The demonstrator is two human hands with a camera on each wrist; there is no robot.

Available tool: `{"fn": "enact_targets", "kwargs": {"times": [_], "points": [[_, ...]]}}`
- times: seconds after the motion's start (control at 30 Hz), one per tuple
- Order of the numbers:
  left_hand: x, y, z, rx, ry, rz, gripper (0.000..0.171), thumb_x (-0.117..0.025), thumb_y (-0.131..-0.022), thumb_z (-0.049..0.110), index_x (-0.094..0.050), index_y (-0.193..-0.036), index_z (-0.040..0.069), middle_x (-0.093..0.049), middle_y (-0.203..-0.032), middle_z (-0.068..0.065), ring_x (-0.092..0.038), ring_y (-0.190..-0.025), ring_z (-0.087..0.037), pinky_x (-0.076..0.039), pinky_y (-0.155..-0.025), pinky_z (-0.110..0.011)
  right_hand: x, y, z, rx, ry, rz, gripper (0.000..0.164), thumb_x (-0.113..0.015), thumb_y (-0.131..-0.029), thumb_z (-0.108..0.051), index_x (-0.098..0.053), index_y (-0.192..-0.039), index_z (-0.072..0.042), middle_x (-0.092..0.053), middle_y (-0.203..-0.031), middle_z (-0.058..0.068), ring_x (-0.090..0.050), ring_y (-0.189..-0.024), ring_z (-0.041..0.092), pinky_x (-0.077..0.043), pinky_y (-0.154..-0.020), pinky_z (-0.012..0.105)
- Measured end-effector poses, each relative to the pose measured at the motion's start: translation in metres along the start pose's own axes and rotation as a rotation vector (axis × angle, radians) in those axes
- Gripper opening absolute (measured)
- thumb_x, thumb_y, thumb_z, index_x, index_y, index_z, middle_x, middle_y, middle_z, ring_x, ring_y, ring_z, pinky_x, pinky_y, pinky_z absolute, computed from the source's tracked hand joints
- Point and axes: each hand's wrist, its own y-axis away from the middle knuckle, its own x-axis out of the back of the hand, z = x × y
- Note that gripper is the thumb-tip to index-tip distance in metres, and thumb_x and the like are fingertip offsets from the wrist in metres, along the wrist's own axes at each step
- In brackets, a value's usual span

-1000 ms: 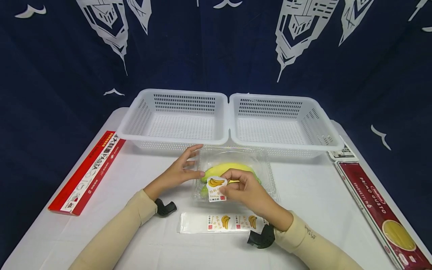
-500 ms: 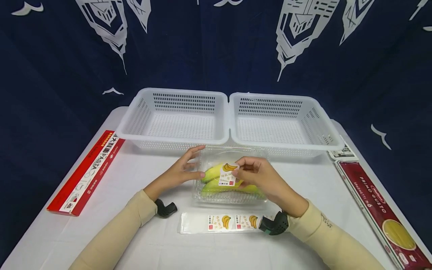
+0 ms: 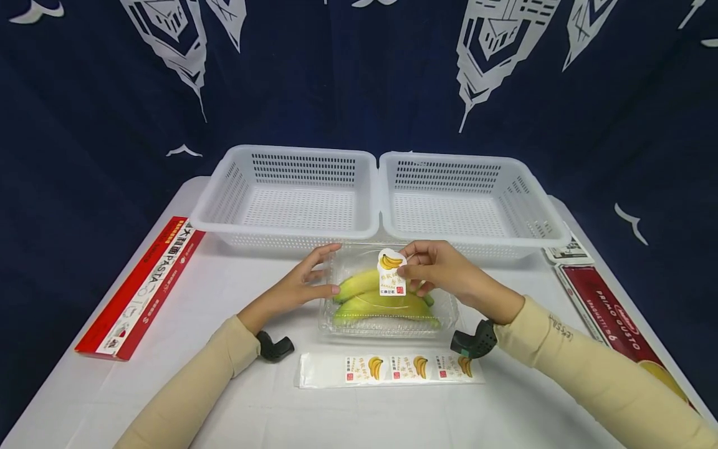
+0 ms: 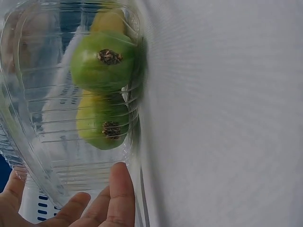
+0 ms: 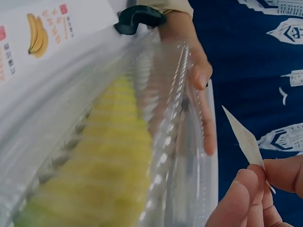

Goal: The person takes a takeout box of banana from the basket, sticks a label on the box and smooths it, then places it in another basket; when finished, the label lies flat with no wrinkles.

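Observation:
A clear plastic clamshell box (image 3: 359, 330) with yellow-green bananas (image 3: 381, 305) inside sits on the white table. My left hand (image 3: 300, 284) steadies its left side, fingers spread and the thumb on the near part of the lid; in the left wrist view the fingertips (image 4: 122, 189) lie along the box wall. Between thumb and fingers, my right hand (image 3: 443, 271) pinches a white banana sticker (image 3: 391, 274). That label is held over the far part of the lid, and in the right wrist view the sticker (image 5: 244, 137) appears edge-on, apart from the box.
In front of the box lies a strip of banana stickers (image 3: 392, 369). Two white baskets, one left (image 3: 286, 234) and one right (image 3: 477, 239), stand behind it. A red pasta box (image 3: 140, 287) lies at left, a dark red spaghetti box (image 3: 611, 312) at right.
My right hand has carried the sticker away from me and to the right, from the near left of the lid to its far part. The left hand has stayed at the box's left side.

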Motion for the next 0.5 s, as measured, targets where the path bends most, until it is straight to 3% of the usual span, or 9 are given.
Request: {"fn": "enact_targets", "kwargs": {"times": [0.2,0.5], "points": [[0.0,0.001,0.0,0.01,0.011,-0.008,0.085,-0.074,-0.101,0.02,-0.025,-0.171,0.015,-0.015,-0.177,-0.018,-0.023,-0.156,-0.06,-0.028,-0.122,-0.075,0.003,-0.011,0.003,-0.054,0.014,-0.008,0.038,-0.069,-0.099,0.0,-0.055,-0.133,0.009,-0.069,-0.083,-0.001,-0.065,-0.068,0.011,-0.06,-0.064,0.025],[0.0,0.001,0.001,0.013,0.019,-0.006,0.085,-0.074,-0.101,0.02,-0.025,-0.171,0.013,-0.014,-0.178,-0.018,-0.023,-0.155,-0.061,-0.027,-0.122,-0.076,0.002,-0.019,0.011,-0.067,0.054,0.015,0.043,-0.072,-0.098,-0.001,-0.054,-0.136,0.007,-0.068,-0.082,0.001,-0.065,-0.066,0.013,-0.061,-0.061,0.026]]}}
